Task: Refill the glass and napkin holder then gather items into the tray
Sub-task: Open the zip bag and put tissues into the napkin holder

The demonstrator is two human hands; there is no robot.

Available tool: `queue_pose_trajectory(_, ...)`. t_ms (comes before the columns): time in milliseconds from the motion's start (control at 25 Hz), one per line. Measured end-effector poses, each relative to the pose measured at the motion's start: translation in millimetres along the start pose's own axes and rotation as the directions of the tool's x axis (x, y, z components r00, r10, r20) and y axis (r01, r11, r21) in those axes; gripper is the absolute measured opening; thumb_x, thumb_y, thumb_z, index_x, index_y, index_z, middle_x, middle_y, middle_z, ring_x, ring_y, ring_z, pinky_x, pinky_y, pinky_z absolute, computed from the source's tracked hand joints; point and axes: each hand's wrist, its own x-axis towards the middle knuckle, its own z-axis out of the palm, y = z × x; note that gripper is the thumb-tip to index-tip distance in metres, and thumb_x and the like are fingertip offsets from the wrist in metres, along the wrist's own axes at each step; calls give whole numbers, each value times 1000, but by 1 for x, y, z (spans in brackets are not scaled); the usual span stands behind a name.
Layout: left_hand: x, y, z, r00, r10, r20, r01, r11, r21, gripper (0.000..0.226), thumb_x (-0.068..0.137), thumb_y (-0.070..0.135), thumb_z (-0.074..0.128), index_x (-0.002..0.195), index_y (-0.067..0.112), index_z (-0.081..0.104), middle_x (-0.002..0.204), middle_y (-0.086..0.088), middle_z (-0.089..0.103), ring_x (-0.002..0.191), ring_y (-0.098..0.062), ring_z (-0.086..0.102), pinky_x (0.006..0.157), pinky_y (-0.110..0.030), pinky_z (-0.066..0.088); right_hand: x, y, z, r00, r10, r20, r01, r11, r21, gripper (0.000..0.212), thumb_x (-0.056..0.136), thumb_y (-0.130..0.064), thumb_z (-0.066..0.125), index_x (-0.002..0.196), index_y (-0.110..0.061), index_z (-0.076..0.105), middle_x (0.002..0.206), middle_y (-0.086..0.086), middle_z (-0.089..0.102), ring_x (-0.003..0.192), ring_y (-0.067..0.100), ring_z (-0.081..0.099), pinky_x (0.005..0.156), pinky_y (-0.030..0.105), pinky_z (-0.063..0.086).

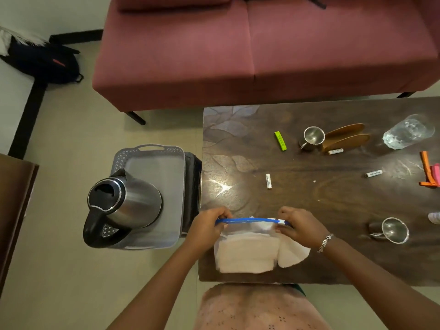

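At the near edge of the desk (333,198), the left hand (209,226) pinches one end of the blue strip (250,220) on the zip bag of white napkins (247,251), probably to steady it while the right hand (301,226), pinching the slider (282,222), works it; the wooden napkin holder (345,138) stands well apart.

Soft, even indoor light fell from above. A bright glare patch sat on the table (309,198) near its left end. Wide-angle bending curved the sofa (262,55); edges looked slightly soft.
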Motion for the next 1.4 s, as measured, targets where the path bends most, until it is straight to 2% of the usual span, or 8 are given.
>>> queue_pose_trajectory(280,84,-33,17,996,-56,-76,66,988,137,21,80,-2,53,90,11,66,96,-10,68,89,-25,61,78,-33,46,49,21,1,996,89,-24,-90,994,-54,28,82,-23,66,106,-9,65,109,10,55,97,29,57,77,33,40)
queue_pose_trajectory(480,123,-39,23,996,-38,-84,57,969,241,21,84,1,51,98,10,63,100,-14,66,86,-24,57,69,-30,43,60,35,-6,970,59,-236,-84,992,-96,20,81,-3,60,99,-6,68,103,17,58,82,37,61,67,41,48)
queue_pose_trajectory(640,140,-39,23,994,-17,-107,57,923,381,31,83,9,60,114,10,56,117,-12,57,108,-28,51,86,-38,44,57,39,-14,930,-17,-366,-21,995,-99,14,76,6,61,84,-3,69,95,17,64,69,38,62,57,39,49)
queue_pose_trajectory(840,114,-2,34,986,-60,-158,40,991,-131,41,78,7,69,115,7,54,119,-11,55,109,-22,51,87,-28,47,31,16,-49,878,-42,-477,43,999,-8,25,76,5,60,98,-6,60,90,12,67,74,35,63,62,41,52)
queue_pose_trajectory(960,84,19,40,986,-164,-18,129,835,-535,56,73,3,73,122,5,48,125,-17,51,115,-27,51,96,-42,48,-1,-11,-86,825,-144,-546,144,989,-44,40,74,4,65,113,-8,58,89,9,71,77,30,67,64,38,54)
queue_pose_trajectory(1120,59,61,27,998,-49,47,68,705,-706,76,68,0,76,133,15,38,130,-4,48,126,-18,42,105,-36,38,-42,-40,-147,817,-240,-525,257,966,-43,48,73,4,70,117,-10,58,85,3,69,71,19,66,61,27,51)
queue_pose_trajectory(1240,46,101,-1,992,124,36,-47,608,-792,78,64,5,73,134,15,39,118,-6,58,111,-18,55,89,-27,48,-65,-43,-195,848,-168,-502,307,929,207,41,75,3,70,110,-17,60,80,-1,64,70,15,62,69,29,52)
queue_pose_trajectory(1400,25,150,-21,967,243,80,-90,617,-782,27,70,9,66,97,9,63,89,0,71,87,-18,65,81,-29,55,-78,-15,-240,921,-23,-389,306,663,683,38,60,-21,83,94,-19,69,77,13,63,71,26,60,68,41,51)
